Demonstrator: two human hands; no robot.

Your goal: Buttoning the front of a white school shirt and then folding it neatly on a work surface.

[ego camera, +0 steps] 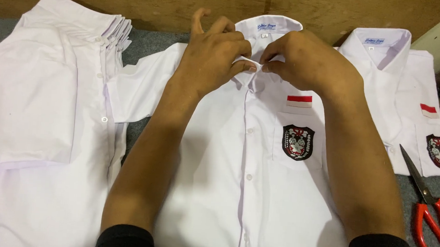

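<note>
- Your left hand (211,54) and right hand (305,60) both pinch the collar of the white shirt (242,181), lying flat at centre.
- Folded shirts (38,102) sit at nine o'clock; red-handled scissors (431,212) at four o'clock.

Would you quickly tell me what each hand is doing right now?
Left hand: closed, pinching the white shirt at its collar.
Right hand: closed, pinching the same collar.

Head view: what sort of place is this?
Probably a garment finishing or packing bench. Both hands pinch the collar of a white uniform shirt; a stack of folded shirts lies at left, and red-handled scissors lie on grey cloth at right.
</note>
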